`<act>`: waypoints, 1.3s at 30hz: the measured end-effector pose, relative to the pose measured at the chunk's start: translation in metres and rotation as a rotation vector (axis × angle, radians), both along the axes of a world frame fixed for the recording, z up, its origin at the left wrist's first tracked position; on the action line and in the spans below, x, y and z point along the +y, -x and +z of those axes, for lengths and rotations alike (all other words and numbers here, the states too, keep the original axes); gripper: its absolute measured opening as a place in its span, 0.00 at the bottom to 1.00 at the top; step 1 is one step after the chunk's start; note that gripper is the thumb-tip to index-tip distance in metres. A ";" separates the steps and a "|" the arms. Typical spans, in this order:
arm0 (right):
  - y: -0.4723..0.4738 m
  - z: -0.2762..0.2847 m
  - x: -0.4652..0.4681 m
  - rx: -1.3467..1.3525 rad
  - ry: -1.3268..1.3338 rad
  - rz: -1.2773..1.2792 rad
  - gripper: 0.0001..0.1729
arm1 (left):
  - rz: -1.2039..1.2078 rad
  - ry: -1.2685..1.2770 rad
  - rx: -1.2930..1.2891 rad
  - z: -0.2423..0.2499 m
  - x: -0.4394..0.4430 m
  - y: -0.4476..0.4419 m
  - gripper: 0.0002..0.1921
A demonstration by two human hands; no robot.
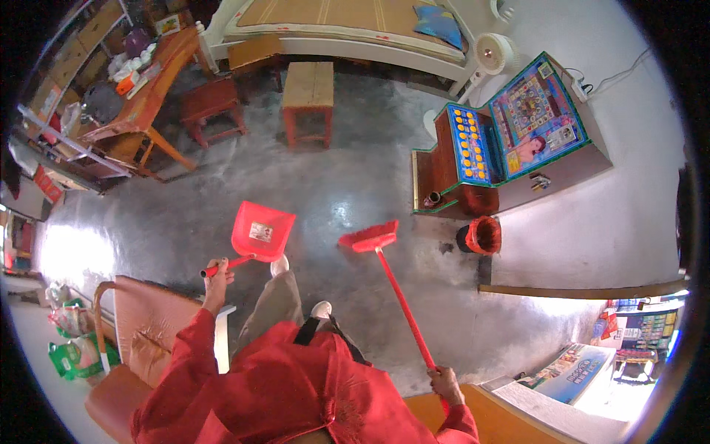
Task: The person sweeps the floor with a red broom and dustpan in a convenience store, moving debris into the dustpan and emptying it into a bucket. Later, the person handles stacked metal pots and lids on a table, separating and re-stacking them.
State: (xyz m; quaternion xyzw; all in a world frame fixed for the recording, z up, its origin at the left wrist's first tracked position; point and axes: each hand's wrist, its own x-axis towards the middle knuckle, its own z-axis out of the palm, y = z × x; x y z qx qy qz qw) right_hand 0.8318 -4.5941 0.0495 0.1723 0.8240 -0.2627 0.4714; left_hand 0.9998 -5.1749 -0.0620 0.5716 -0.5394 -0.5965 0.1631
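Observation:
My left hand (218,282) is closed around the short red handle of a red plastic dustpan (272,227), whose pan is held out over the grey floor (355,183) and bears a white label. Lower right, my right hand (446,385) grips the long red handle of a red broom (370,237). Its bristled head is ahead of me, to the right of the dustpan and apart from it. Whether the bristles touch the floor I cannot tell.
A coin game machine (482,144) stands at the right wall, beside a lined waste bin (483,235). Stools (308,83), a wooden table (161,83) and a bed (344,47) are ahead. At my left is a padded chair (138,333); an orange-brown surface (493,413) lies near my right hand.

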 end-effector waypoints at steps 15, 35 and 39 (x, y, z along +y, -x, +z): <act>0.142 -0.092 -0.281 -0.103 0.466 -0.475 0.04 | -0.342 -0.040 0.131 0.106 -0.151 0.172 0.11; 0.513 -0.148 -0.449 0.057 0.438 -0.330 0.05 | -0.532 0.034 0.375 0.217 -0.275 0.411 0.15; 0.666 -0.177 -0.487 0.206 0.537 -0.247 0.03 | -0.430 0.051 0.372 0.206 -0.260 0.506 0.13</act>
